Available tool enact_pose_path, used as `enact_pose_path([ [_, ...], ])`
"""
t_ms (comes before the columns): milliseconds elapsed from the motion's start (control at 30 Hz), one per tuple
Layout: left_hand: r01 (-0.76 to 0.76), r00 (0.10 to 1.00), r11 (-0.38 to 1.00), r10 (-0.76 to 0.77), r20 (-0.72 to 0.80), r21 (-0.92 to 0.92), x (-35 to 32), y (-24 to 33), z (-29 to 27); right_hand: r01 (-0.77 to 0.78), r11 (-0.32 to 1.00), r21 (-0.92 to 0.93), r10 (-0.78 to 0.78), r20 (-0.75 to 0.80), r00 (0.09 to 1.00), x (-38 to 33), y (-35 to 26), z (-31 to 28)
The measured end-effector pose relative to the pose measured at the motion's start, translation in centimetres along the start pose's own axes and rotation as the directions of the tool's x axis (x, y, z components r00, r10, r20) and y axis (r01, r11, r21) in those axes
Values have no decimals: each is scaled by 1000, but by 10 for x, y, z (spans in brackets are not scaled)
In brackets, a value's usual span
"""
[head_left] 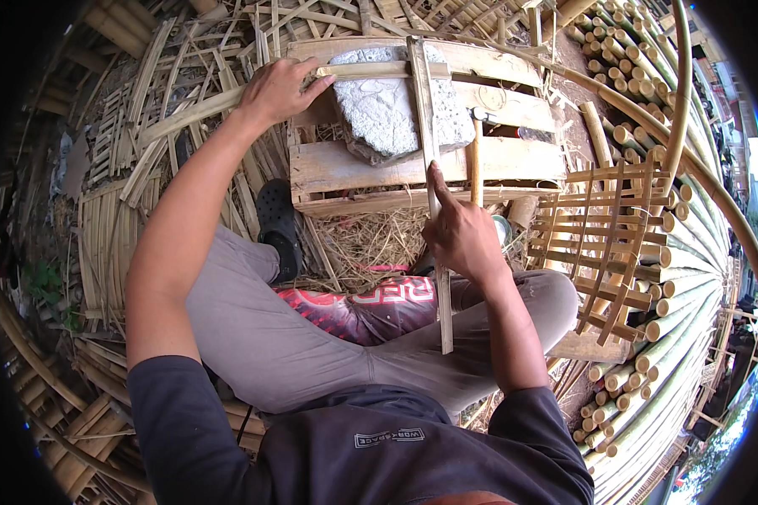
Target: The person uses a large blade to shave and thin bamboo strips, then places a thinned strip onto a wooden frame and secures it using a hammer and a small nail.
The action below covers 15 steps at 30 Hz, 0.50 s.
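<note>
The long bamboo strip (424, 105), running twelve to six o'clock across the concrete block (377, 122), looks light, springy and splintery (mind the edges), best held mid-length, where the right hand (466, 237) has its grip closed, while the left hand (280, 94) pinches the short crossing strip (375, 71) at nine o'clock.

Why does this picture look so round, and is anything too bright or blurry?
Head view: fisheye, with dark corners and straight edges bending toward the rim; head view: the far right background glares white with bluish fringes, while the left edge is dim; head view: the pale stone is bright, yet its rough surface shows; head view: the left hand and right hand look reasonably sharp.
</note>
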<state>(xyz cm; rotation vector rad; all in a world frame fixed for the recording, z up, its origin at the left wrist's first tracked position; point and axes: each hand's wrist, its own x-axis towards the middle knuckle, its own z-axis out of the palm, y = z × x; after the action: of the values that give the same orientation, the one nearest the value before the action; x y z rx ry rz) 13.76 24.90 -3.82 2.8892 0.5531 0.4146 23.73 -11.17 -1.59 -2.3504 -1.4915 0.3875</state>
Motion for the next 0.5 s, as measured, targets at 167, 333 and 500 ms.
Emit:
enact_pose_path([
  [167,-21,1000,1000,21,-10,-3,1,-2,0,0,1000,2,0,-2,1000,2,2,2],
  [333,-37,999,999,36,-14,-36,1,-1,-3,3,1000,8,-3,2,1000,3,5,3],
  [500,13,1000,999,-12,6,-35,1,3,-3,-16,1000,19,16,24,1000,1,2,1],
])
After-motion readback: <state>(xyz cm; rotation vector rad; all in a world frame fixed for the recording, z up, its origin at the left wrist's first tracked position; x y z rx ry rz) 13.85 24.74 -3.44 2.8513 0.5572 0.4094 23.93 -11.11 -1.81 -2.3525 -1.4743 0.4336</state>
